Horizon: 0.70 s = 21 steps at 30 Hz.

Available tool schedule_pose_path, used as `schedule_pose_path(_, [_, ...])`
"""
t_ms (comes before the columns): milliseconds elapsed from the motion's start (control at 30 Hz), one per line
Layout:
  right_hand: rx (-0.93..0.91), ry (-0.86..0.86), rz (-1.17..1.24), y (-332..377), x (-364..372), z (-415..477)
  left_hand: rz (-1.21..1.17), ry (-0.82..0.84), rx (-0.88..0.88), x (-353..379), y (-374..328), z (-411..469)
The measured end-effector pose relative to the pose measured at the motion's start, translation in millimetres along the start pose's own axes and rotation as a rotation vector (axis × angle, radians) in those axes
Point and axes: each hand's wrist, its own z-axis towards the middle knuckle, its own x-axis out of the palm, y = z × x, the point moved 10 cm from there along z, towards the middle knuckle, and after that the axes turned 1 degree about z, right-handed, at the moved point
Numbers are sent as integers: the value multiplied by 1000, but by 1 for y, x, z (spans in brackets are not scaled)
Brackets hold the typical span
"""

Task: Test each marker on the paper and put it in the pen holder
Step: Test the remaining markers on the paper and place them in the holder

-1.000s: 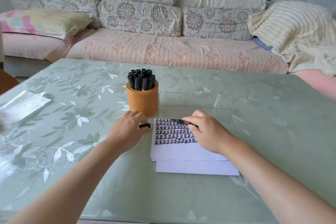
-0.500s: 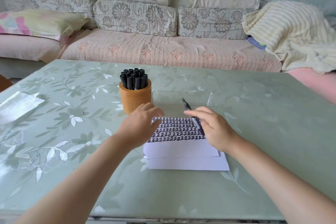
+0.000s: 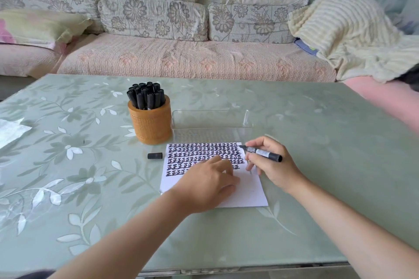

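Nearest: left hand (image 3: 209,184) lies palm-down on the paper (image 3: 243,190), fingers (image 3: 223,164) spread and flat, gripping nothing, pinning the sheet. The paper is a thin white sheet, light and limp, and would likely slide on the glossy counter (image 3: 317,188) without that hand on it. Its upper part is filled with rows of black test marks; the lower part is blank.

Right hand (image 3: 272,165) just beside, at the paper's right edge. Fingers closed around a marker (image 3: 260,152), uncapped, tip pointing left at the sheet's top right corner. Whether the tip touches the paper cannot be told. The marker looks like a stiff, light plastic barrel, smooth; best held mid-barrel as now, clear of the wet tip.

Cap (image 3: 155,155) lies loose on the counter left of the paper, apart from both hands. Small, round, liable to roll.

Further back: pen holder (image 3: 150,124), an orange-brown textured cylinder, upright, just beyond the paper's top left corner. It is packed with black markers (image 3: 146,95) standing upright, close together; room for another looks tight.

Right of it, a clear shallow tray (image 3: 247,118), apparently holding nothing.

Judgement: this marker is probably among the last.
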Motion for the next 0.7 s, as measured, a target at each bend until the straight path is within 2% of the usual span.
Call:
schedule_pose_path(167, [45,-46,15,-16,-4,3,-54,-13,-56,-1,6,0])
schedule_pose_path(300, [51,-11,26,-19,0,4,-26,-37,-110,4,7,-1])
schedule_pose_path(700, [20,-30,-114,-25,-1,4,-10,-32,-157,7,10,-4])
